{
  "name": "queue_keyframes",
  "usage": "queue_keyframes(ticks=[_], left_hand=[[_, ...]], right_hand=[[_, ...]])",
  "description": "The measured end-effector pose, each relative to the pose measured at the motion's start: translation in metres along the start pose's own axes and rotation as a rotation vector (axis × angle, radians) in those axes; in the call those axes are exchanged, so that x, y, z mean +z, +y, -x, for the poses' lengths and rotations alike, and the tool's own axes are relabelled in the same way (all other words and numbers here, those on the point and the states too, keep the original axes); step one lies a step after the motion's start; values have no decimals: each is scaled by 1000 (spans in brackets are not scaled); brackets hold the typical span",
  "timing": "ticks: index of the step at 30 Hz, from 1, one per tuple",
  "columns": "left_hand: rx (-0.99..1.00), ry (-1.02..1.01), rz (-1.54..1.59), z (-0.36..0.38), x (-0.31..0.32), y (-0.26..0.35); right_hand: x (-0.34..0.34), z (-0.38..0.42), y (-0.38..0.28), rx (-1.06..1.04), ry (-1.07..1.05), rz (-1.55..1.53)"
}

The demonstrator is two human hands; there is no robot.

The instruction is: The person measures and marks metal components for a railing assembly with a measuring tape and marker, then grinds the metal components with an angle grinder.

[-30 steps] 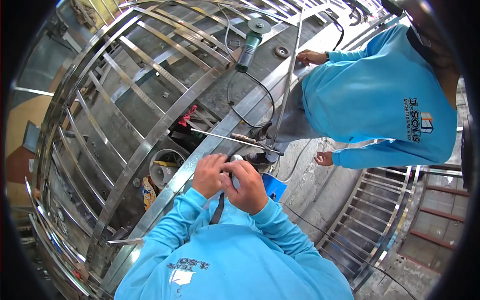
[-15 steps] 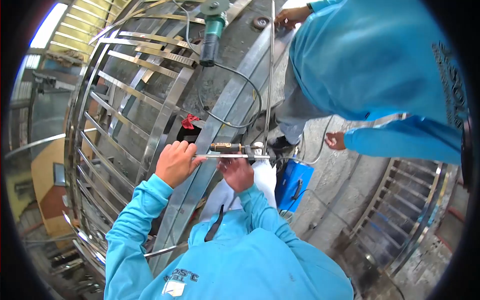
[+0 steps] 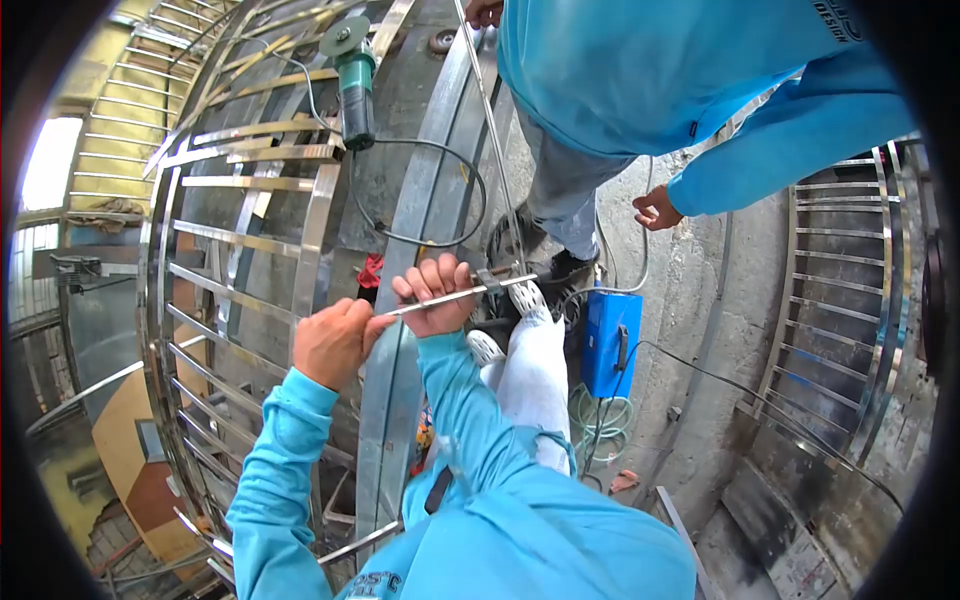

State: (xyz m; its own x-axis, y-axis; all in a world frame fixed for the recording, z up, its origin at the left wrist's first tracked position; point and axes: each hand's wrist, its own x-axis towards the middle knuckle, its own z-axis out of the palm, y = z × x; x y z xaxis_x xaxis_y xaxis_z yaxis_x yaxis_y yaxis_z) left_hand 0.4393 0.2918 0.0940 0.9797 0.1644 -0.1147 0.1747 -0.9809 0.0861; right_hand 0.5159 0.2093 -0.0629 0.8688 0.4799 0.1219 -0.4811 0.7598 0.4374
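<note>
A bar clamp [image 3: 487,282] lies across both of my hands, its metal bar pointing up to the right. My left hand [image 3: 335,343] is closed on the bar's lower left end. Fingers curled, my right hand [image 3: 435,294] wraps the clamp beside the bar, and its handle is hidden there. The clamp's jaw end is by the lower end of a long thin metal rod [image 3: 494,140], above my shoe; whether they touch I cannot tell. A co-worker's hand [image 3: 484,12] is at the rod's top, while their other hand [image 3: 658,208] hangs free.
A green angle grinder [image 3: 355,95] with a looped cable lies at the upper left, near a curved metal grille [image 3: 235,238]. Long metal beams [image 3: 385,400] run beside my legs. To the right are a blue machine [image 3: 611,343], cables, and another grille [image 3: 830,290].
My right hand has moved up and left and closed around the clamp's handle. The clamp's bar now slants. The view has shifted, and the co-worker's body appears higher up.
</note>
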Motion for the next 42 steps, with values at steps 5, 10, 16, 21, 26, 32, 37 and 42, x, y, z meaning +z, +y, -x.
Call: queue_keyframes(ticks=[5,10,16,21,26,32,37,42], left_hand=[[16,40,51,2,26,-4],[25,-86,40,-3,41,0],[29,-66,36,0,7,0],[35,-90,38,-5,-19,2],[51,-106,104,-5,14,7],[53,-164,99,-8,3,0],[33,-127,119,-6,-4,-1],[18,-106,149,-6,3,8]], right_hand=[[25,-8,-3,-119,576,245],[23,-20,-11,-151,1039,522],[27,-2,-11,-3,179,303],[16,-21,-7,24,-173,202],[51,-24,-3,-189,939,518],[34,12,-22,57,282,519],[33,36,-46,147,219,858],[34,36,-34,-41,620,1141]])
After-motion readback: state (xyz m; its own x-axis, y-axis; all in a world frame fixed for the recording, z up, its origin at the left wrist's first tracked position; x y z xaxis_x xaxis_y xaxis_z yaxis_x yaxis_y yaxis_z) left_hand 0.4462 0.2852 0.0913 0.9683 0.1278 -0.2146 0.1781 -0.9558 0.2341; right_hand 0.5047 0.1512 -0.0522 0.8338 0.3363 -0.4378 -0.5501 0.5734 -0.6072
